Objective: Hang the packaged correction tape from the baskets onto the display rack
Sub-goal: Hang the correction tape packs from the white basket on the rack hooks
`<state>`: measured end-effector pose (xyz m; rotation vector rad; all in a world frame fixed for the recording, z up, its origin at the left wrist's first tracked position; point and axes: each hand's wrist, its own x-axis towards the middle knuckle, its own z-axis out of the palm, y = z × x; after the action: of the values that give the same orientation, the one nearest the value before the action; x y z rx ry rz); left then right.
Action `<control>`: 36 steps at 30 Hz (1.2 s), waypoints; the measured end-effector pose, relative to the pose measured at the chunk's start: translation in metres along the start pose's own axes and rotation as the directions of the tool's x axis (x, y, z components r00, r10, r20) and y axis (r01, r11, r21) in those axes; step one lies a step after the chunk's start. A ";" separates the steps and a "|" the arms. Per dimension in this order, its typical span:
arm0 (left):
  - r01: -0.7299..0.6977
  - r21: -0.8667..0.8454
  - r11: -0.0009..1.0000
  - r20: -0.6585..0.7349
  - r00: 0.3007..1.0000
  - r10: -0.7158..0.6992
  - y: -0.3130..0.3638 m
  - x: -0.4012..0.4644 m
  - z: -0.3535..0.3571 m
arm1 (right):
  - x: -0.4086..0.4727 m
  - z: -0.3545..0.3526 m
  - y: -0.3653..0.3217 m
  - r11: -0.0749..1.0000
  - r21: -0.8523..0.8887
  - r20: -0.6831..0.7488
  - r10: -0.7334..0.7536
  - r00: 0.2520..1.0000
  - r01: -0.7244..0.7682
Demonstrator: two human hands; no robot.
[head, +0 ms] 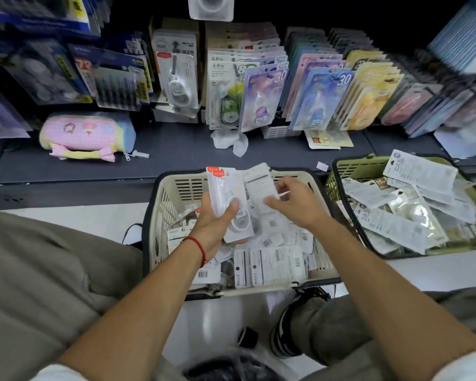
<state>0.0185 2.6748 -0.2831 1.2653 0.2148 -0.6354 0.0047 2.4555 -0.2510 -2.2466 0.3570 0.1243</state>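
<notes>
White packs of correction tape [229,204] sit in the left hand [213,226], gripped tight by thumb and fingers. Next to it, the right hand [291,203] pinches another pack [261,188] just over the cream basket [162,215]. That basket is full of packs, and so is the green basket [338,171] beside it. Many packs already hang on the rack [259,86] behind. I think lots of hanging is left to do.

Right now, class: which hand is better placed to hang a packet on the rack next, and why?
Left. The left hand already grips an upright correction tape packet, hang end up, while the right hand only pinches another packet over the beige basket.
</notes>
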 end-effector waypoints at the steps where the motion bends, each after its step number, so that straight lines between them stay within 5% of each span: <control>1: -0.002 0.008 1.000 0.003 1.000 0.002 0.001 -0.001 0.003 | -0.004 0.014 -0.009 0.995 0.102 0.031 -0.010 0.999 0.007; 9: -0.027 -0.027 0.999 -0.112 0.993 0.024 -0.003 0.002 -0.008 | -0.009 0.032 -0.013 0.844 0.514 0.255 0.018 0.967 -0.152; 11: -0.006 -0.037 0.999 -0.192 0.981 -0.001 -0.003 0.003 -0.011 | -0.009 0.024 0.007 0.938 0.321 0.170 0.082 0.982 -0.134; 12: -0.001 -0.031 1.000 -0.210 0.978 -0.006 -0.002 0.004 -0.013 | -0.010 0.020 0.021 0.990 0.091 0.159 0.092 0.983 -0.107; 15: 0.010 0.002 1.000 -0.225 0.974 -0.009 0.001 0.005 -0.015 | -0.018 0.019 0.057 0.905 -0.426 0.418 0.173 0.892 0.024; 20: -0.011 0.005 1.000 -0.242 0.970 0.012 0.000 0.005 -0.018 | -0.019 0.020 0.076 0.849 -0.522 0.429 0.182 0.885 0.078; 26: -0.077 0.035 0.996 -0.284 0.955 0.083 0.005 0.002 -0.019 | -0.003 -0.012 0.057 0.977 -0.019 0.093 0.213 0.973 -0.212; 30: -0.148 0.057 0.987 -0.207 0.966 0.157 0.015 0.000 -0.004 | 0.002 0.010 -0.001 0.993 0.103 -0.077 0.058 0.995 -0.050; 36: -0.268 -0.016 0.963 -0.201 0.945 0.259 0.060 0.000 0.007 | 0.000 0.011 -0.060 0.923 0.339 -0.079 -0.166 0.983 0.183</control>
<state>0.0503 2.6779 -0.2320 1.2883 0.2169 -0.2734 0.0226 2.5006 -0.2143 -1.9231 0.1841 -0.0829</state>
